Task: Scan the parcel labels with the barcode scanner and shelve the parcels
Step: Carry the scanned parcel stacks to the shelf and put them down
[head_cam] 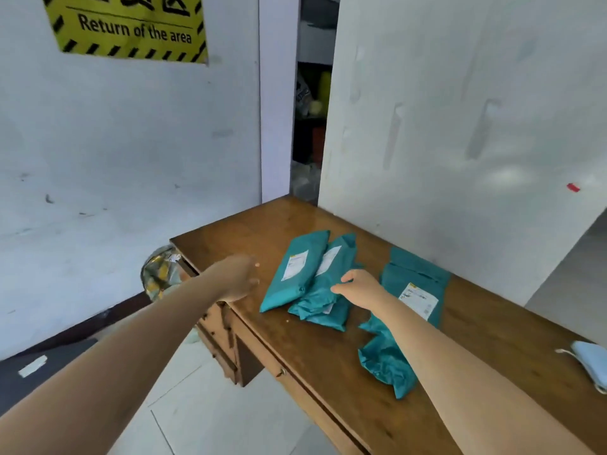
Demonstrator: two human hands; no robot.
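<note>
Several teal plastic parcels lie on a brown wooden desk (328, 356). The leftmost parcel (299, 267) shows a white label, and a second parcel (331, 280) leans against it. Further right, a flat parcel (417, 284) with a white label lies near the wall, and a crumpled parcel (384, 359) sits by the front edge. My right hand (358, 287) rests on the second parcel with fingers bent over its edge. My left hand (239, 277) hovers over the desk's left corner, blurred, holding nothing I can see. No barcode scanner is in view.
A light blue face mask (588, 359) lies at the desk's right end. White walls stand behind and left, with a yellow "Return of the area" sign (131, 27). A dark gap (312, 110) opens between wall panels. A wrapped bundle (161, 270) sits beside the desk's left corner.
</note>
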